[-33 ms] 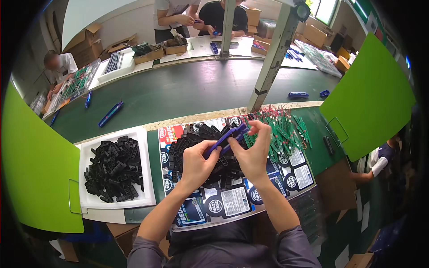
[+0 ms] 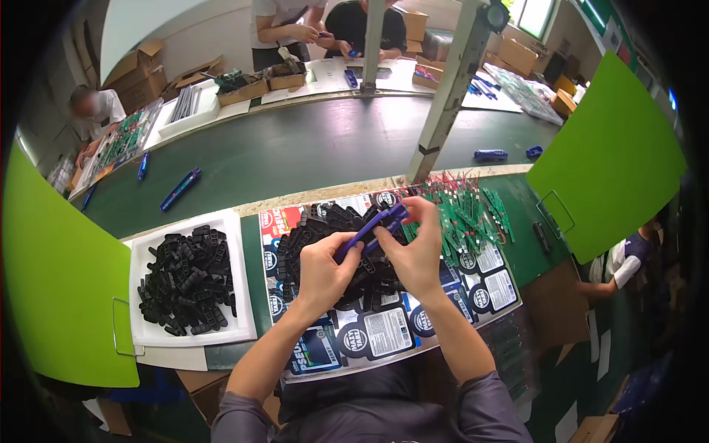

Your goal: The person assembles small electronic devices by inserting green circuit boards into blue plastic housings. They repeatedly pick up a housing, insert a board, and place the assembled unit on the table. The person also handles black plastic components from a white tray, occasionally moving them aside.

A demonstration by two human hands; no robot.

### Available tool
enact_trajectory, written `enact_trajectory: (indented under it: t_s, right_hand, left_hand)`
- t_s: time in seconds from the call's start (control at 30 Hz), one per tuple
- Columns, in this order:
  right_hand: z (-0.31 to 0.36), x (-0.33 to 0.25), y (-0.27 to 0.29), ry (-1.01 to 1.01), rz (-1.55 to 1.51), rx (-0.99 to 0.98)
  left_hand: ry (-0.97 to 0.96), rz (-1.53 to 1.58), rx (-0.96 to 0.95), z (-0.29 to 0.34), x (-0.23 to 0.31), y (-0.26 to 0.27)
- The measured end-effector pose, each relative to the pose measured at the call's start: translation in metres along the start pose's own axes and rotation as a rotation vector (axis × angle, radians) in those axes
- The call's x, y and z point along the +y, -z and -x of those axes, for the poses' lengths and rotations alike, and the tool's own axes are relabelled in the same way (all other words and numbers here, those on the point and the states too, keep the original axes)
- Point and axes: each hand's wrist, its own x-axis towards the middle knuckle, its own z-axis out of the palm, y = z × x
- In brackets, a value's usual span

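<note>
Above the workboard, both my hands hold a long blue plastic casing (image 2: pixel 378 222), which slants up to the right. My left hand (image 2: pixel 325 267) pinches its lower left end between thumb and fingers. With its thumb pressed on the casing's near side, my right hand (image 2: pixel 415 258) grips the upper right part, index finger bent over the end. Whatever lies inside the casing is hidden by my fingers. Beneath my hands spreads a pile of small black plastic parts (image 2: pixel 299 244). Green circuit boards with red wires (image 2: pixel 465 214) lie heaped just right of my right hand.
A white tray (image 2: pixel 245 295) of similar black parts stands at left. Green panels (image 2: pixel 609 162) flank the bench. Beyond a wooden ledge runs a dark green belt (image 2: pixel 295 140) carrying blue casings (image 2: pixel 181 189). A metal post (image 2: pixel 447 96) rises ahead. Other people work across and at the sides.
My hands and the casing keep nearly the same pose. The whole view has shifted very slightly. Across the belt, a person's hands have moved a little.
</note>
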Motion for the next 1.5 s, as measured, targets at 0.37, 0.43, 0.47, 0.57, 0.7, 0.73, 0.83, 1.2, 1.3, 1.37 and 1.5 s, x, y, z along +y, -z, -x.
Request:
enact_trajectory:
  t_s: [0.37,0.43,0.47,0.57,0.7,0.73,0.83,1.2,1.3,1.37,1.5]
  right_hand:
    - [-0.011,0.055,0.040,-0.208,-0.252,-0.485]
    - [-0.028,0.071,0.062,-0.061,0.025,-0.286]
    - [-0.038,0.089,0.078,0.043,0.237,-0.182]
    - [-0.064,0.137,0.119,-0.110,0.424,-0.148]
    - [-0.085,0.156,0.135,-0.091,0.758,-0.285]
    - [-0.086,0.159,0.133,-0.058,0.806,-0.305]
    - [-0.087,0.162,0.130,0.012,0.920,-0.366]
    - [-0.096,0.122,0.137,-0.058,0.838,-0.270]
    - [-0.095,0.113,0.148,-0.021,0.613,-0.189]
    - [-0.094,0.093,0.137,-0.122,0.533,-0.226]
    - [-0.083,0.080,0.136,-0.248,0.018,-0.306]
  left_hand:
    - [0.150,0.108,-0.003,0.017,-0.014,0.002]
    - [0.189,0.138,0.011,0.020,-0.022,0.010]
    - [0.212,0.177,0.006,0.022,-0.022,0.008]
    - [0.241,0.246,-0.004,0.023,-0.016,0.009]
    - [0.243,0.270,-0.023,0.025,-0.015,0.009]
    - [0.246,0.269,-0.018,0.026,-0.017,0.010]
    - [0.261,0.295,-0.018,0.026,-0.020,0.011]
    - [0.275,0.355,-0.058,0.023,-0.021,0.005]
    - [0.282,0.377,-0.075,0.022,-0.019,0.003]
    - [0.289,0.370,-0.066,0.023,-0.022,0.004]
    - [0.314,0.445,-0.114,0.022,-0.023,0.004]
